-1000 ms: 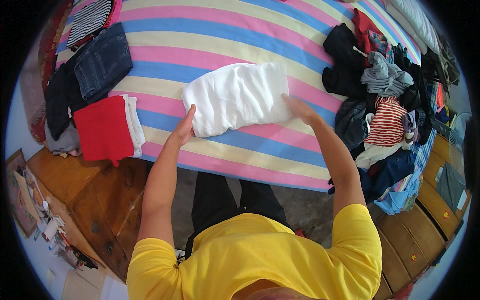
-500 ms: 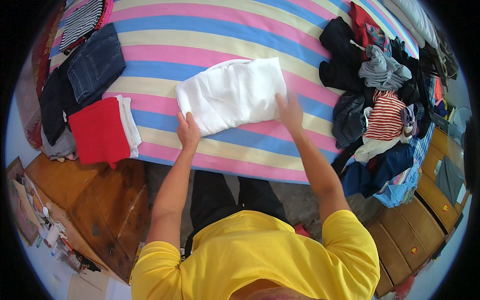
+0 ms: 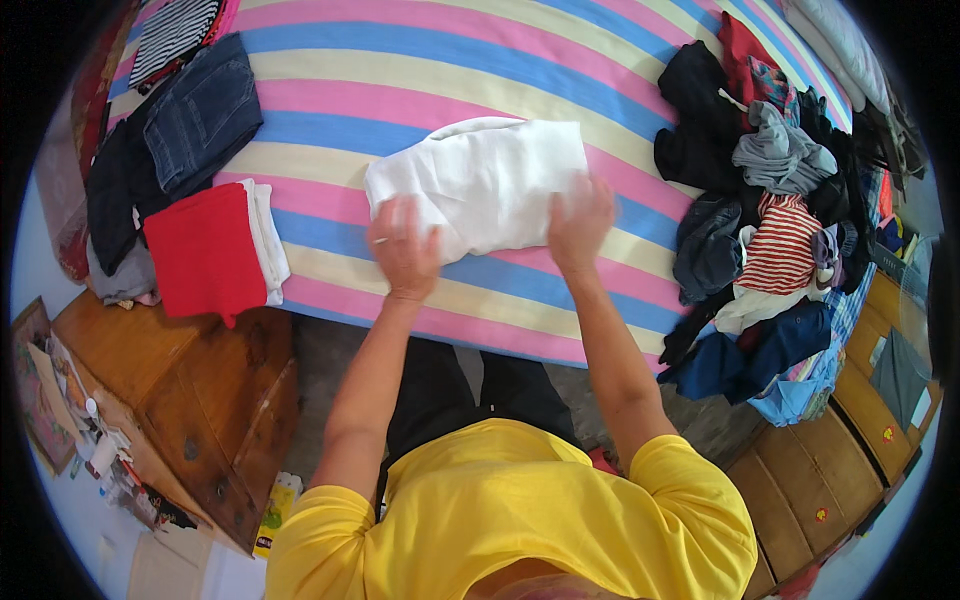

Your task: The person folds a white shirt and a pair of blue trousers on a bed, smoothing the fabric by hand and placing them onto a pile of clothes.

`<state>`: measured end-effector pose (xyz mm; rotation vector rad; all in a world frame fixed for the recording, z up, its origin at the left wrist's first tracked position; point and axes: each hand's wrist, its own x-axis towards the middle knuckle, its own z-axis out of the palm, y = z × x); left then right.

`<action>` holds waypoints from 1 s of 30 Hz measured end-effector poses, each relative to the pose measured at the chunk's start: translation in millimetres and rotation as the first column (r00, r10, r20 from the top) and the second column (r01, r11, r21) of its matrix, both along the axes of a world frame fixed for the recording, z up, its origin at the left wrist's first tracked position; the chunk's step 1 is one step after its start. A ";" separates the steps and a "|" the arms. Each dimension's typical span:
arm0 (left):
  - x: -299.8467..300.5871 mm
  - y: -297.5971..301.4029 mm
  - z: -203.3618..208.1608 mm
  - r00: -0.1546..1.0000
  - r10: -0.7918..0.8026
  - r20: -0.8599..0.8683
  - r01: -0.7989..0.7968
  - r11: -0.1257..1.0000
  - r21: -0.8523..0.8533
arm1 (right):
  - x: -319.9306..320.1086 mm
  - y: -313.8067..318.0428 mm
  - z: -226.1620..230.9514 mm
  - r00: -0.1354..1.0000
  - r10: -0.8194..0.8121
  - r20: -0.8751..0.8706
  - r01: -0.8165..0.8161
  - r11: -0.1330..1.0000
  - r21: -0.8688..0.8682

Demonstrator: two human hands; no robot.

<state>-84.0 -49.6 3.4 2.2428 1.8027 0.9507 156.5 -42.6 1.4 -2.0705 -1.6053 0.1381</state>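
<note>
A folded white garment (image 3: 480, 185) lies on the striped bed sheet in front of me, its kind hidden by the folds. Over its near left corner is my left hand (image 3: 405, 245), somewhat blurred, with the fingers apart and a ring on one of them. My right hand (image 3: 580, 225) is at the garment's right edge; motion smears its fingers, so their grip cannot be made out. To the left, a folded red garment (image 3: 203, 250) rests on folded white cloth (image 3: 268, 240), near the bed's front edge.
Folded dark jeans (image 3: 205, 125) and a black-and-white striped garment (image 3: 172, 40) lie at the far left. A loose heap of clothes, with a red-and-white striped garment (image 3: 775, 245), covers the bed's right side. Wooden cabinets (image 3: 170, 370) stand below the bed's left and right ends.
My left hand has moved from gripping the garment's left edge to lying over its near corner, fingers spread. My right hand stays by the right edge. The view has shifted slightly.
</note>
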 end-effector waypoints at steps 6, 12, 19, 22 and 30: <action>26.1 38.0 -20.2 0.937 -0.171 -0.305 0.048 0.926 -0.373 | -34.6 46.2 -11.1 0.848 0.518 0.110 -0.490 0.847 -0.207; -16.4 48.4 -43.7 0.944 -0.207 -0.259 0.086 0.907 -0.411 | -5.7 58.0 -28.1 0.866 0.486 0.118 -0.442 0.854 -0.275; -16.1 49.6 -54.5 0.947 -0.211 -0.242 0.086 0.892 -0.444 | -6.3 63.6 -29.6 0.881 0.459 0.112 -0.409 0.860 -0.306; -18.1 51.1 -55.4 0.944 -0.217 -0.248 0.081 0.883 -0.463 | -4.9 66.3 -30.5 0.869 0.478 0.129 -0.417 0.846 -0.332; -17.1 58.9 -36.6 0.940 -0.240 -0.242 0.099 0.872 -0.479 | -4.2 73.9 -18.7 0.885 0.461 0.070 -0.416 0.849 -0.325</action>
